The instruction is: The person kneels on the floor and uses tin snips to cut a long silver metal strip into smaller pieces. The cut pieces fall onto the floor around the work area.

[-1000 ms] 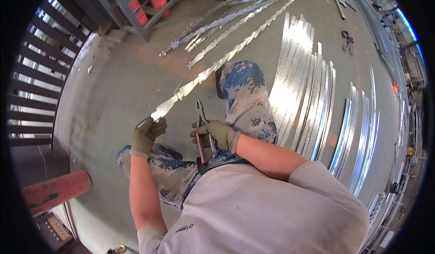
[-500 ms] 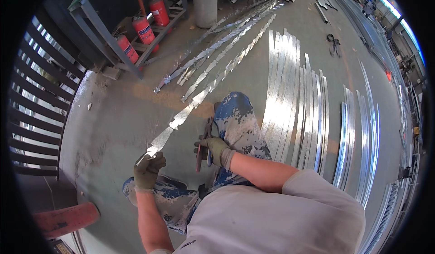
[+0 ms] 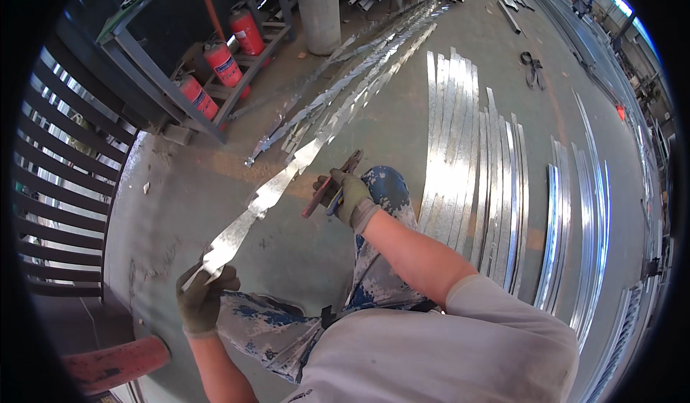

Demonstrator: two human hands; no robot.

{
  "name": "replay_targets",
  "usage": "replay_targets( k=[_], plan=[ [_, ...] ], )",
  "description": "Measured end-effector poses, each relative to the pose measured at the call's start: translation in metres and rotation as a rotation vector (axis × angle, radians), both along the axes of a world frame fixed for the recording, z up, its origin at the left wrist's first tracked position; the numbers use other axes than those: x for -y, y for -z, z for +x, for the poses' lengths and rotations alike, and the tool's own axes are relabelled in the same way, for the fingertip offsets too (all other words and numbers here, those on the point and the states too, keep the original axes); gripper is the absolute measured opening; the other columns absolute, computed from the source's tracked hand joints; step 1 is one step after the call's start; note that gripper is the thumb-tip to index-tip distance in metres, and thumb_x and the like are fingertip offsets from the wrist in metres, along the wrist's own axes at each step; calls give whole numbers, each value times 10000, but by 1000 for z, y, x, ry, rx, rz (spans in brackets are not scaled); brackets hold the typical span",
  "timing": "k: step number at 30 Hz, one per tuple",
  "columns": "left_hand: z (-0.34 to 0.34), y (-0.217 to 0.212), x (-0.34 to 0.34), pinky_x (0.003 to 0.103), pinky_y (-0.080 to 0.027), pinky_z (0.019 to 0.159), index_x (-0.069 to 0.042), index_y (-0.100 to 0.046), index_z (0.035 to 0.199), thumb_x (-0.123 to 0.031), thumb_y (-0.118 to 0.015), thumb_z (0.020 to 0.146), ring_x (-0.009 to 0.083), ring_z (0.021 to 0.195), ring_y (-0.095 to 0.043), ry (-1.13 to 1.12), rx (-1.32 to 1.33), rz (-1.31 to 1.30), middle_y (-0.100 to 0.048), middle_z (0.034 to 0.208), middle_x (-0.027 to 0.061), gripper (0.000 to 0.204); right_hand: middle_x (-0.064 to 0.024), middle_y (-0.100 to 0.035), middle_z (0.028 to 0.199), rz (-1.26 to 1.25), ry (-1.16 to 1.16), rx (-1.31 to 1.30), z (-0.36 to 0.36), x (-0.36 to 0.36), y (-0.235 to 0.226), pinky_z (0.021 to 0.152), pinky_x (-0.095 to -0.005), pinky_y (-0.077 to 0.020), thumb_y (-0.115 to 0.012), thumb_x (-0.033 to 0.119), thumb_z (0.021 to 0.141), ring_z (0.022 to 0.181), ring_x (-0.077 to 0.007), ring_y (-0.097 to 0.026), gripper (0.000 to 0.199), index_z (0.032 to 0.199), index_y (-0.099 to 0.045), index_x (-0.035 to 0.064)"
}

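Work appears to be partway through, judging by the floor. The left hand, in a worn olive glove, is clenched on the near end of a long, shiny jagged-edged strip of galvanised sheet metal, which runs away from it up and to the right, its far part lying among similar pieces on the concrete floor. The right hand, gloved alike, grips a pair of red- and blue-handled tin snips just beside the strip, blades pointing away; whether they touch the metal I cannot tell. A heap of similar toothed offcut strips lies further off, suggesting cuts already made. To the right, many straight flat galvanised strips lie side by side; whether they are finished or waiting I cannot tell.
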State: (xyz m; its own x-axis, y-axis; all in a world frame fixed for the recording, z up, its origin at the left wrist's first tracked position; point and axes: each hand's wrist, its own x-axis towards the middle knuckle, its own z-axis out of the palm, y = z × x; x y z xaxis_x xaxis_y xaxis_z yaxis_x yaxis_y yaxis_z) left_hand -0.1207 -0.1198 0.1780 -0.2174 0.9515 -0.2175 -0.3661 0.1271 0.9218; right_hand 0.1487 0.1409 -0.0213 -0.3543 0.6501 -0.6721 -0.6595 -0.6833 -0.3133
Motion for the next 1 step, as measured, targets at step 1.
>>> replay_targets(
  k=[1],
  plan=[
    [0, -1, -4, 435, -559, 818, 116, -652, 1269, -207, -665, 997, 247, 913, -641, 3, 0, -1, -682, 1007, 134, 422, -198, -776, 1150, -17, 10, -5, -1, -5, 4, 931, -545, -656, -733, 269, 1071, 1025, -372, -778, 327, 1283, -658, 31]
  ],
)
